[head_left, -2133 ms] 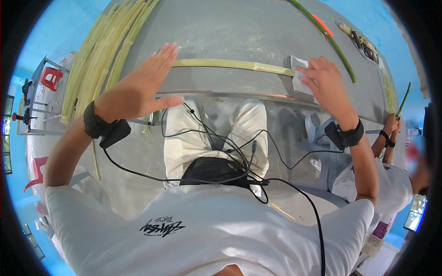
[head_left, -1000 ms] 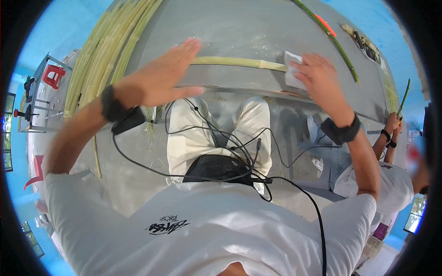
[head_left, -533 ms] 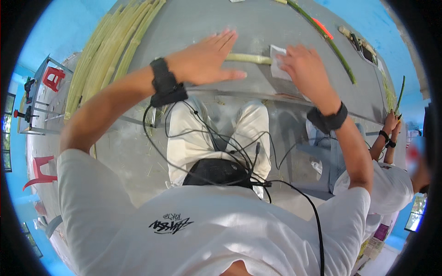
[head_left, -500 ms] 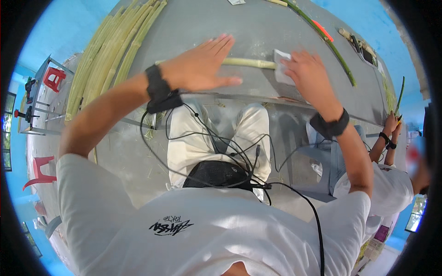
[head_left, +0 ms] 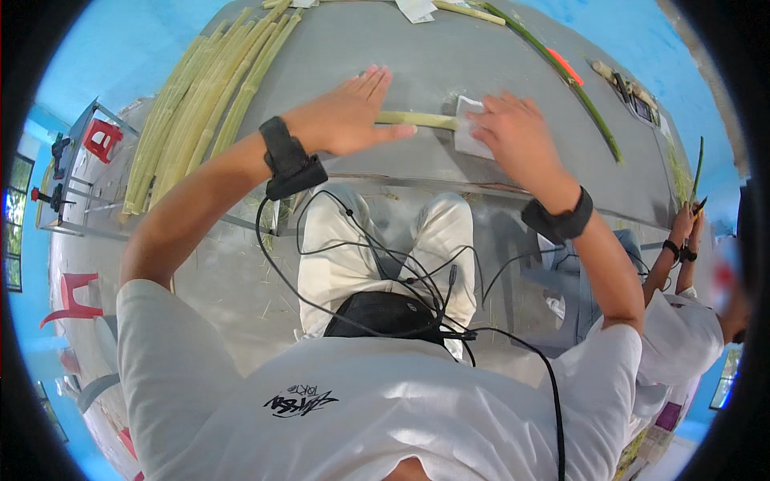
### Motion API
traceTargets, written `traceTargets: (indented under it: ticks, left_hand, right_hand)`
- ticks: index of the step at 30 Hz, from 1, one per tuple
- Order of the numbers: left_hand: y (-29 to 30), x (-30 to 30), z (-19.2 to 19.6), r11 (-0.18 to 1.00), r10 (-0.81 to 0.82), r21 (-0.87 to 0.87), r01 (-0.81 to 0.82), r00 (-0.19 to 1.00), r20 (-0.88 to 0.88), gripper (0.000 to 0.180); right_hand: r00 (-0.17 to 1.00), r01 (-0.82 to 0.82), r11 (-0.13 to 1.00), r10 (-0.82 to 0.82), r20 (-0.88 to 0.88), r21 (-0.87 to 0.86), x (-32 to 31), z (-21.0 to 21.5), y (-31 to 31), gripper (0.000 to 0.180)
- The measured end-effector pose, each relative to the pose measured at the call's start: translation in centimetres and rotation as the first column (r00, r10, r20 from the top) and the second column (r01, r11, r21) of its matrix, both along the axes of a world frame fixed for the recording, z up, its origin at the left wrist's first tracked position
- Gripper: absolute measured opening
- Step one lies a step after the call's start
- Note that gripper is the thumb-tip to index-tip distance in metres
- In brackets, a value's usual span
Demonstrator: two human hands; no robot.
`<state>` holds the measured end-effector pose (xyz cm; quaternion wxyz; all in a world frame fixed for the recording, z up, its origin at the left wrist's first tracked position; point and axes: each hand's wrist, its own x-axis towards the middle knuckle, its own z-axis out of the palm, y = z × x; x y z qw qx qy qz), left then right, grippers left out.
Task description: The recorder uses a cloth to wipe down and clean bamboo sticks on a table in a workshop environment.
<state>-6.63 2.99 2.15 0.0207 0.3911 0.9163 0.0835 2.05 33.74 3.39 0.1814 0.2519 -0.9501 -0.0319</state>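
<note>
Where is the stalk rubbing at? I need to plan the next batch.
Done: a pile of pale stalks lies at the table's left. In hand: the left hand presses one stalk flat while the right hand holds a white pad on it. Left: a green stalk lies at the right.

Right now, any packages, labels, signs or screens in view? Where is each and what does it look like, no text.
White paper sheet: flat on the grey table, under the right hand, covering the end of the pale green stalk that the left hand presses.
White paper slip: far table edge, top centre, rectangular.
Dark flat panel: far right of the table, small; cannot tell if it is a screen.
No packages or signs visible.
</note>
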Motion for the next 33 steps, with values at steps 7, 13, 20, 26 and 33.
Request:
traceTargets:
  ticks: [7,13,20,26,33]
  left_hand:
    - [-3.2,9.4,1.1,0.983,-0.182,-0.008,0.183,0.974,-0.133,0.101]
    - [-3.0,8.0,0.6,0.986,-0.165,-0.030,0.162,0.971,-0.175,0.103]
    - [-2.5,3.5,-1.2,0.994,-0.109,0.001,0.111,0.971,-0.212,0.107]
    - [1.8,-2.3,-0.4,0.985,0.035,-0.164,-0.052,0.994,-0.100,0.107]
    - [-3.6,3.3,1.9,0.982,-0.158,-0.099,0.160,0.987,0.026,0.112]
  right_hand:
    - [0.998,0.057,0.997,-0.055,0.035,-0.058,2.1,0.7,1.7,0.027]
    - [0.999,0.029,0.995,-0.027,0.018,-0.092,2.0,0.5,2.8,0.023]
    - [0.988,0.151,0.988,-0.150,0.033,-0.023,3.0,0.5,5.7,0.023]
    - [0.998,0.061,0.998,-0.060,-0.022,0.020,-3.7,-0.9,2.3,0.021]
    - [0.999,0.038,0.998,-0.037,0.017,-0.058,1.5,0.0,6.2,0.023]
